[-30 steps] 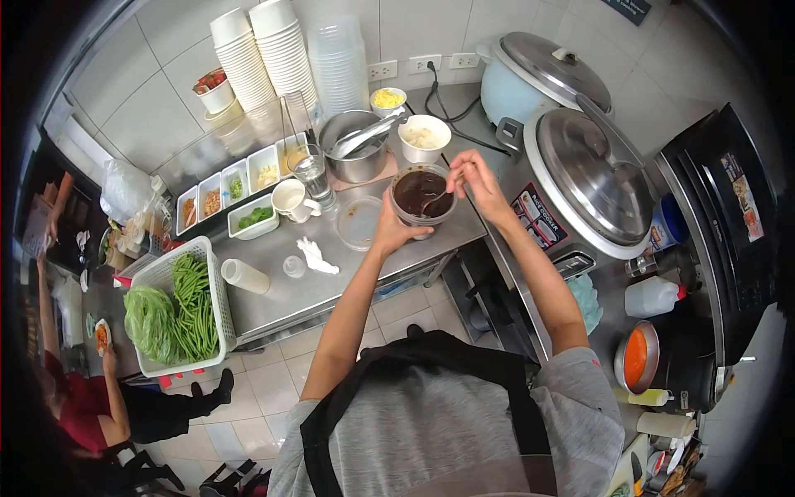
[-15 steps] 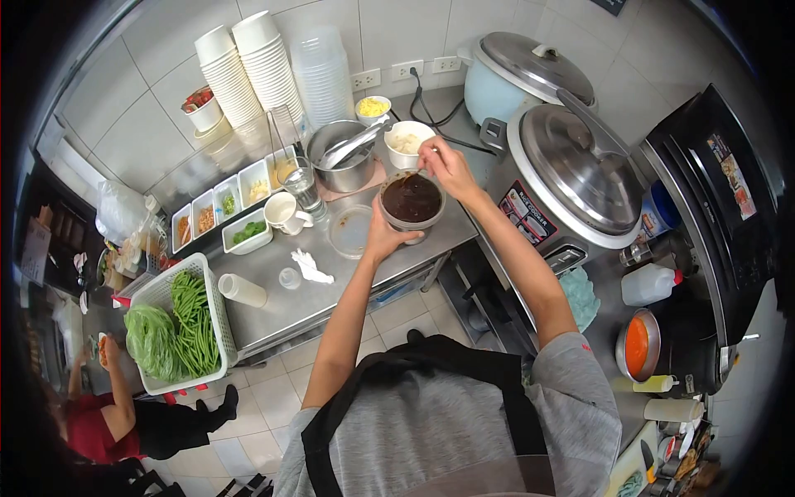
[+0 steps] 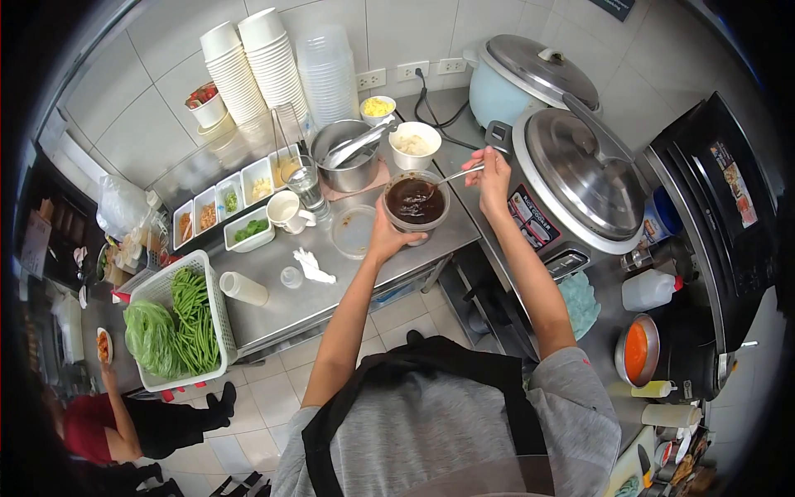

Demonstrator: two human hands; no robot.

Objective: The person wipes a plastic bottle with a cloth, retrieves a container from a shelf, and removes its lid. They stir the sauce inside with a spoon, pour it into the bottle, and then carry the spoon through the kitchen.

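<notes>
Right hand (image 3: 494, 178) has moved right, away from tub (image 3: 422, 228). Fingers pinch spoon (image 3: 460, 173); left hand (image 3: 387, 237) curls round tub, over tabletop (image 3: 451, 242). Dark sauce (image 3: 406, 201) could spill if tub tips or spoon flicks.

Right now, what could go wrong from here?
Dark brown sauce might slop over the rim of the open, round clear plastic tub. The thin metal spoon in the right hand could flick drops into the open white round bowl beyond the tub. If the left hand at its side loosens, the tub might tip.
</notes>
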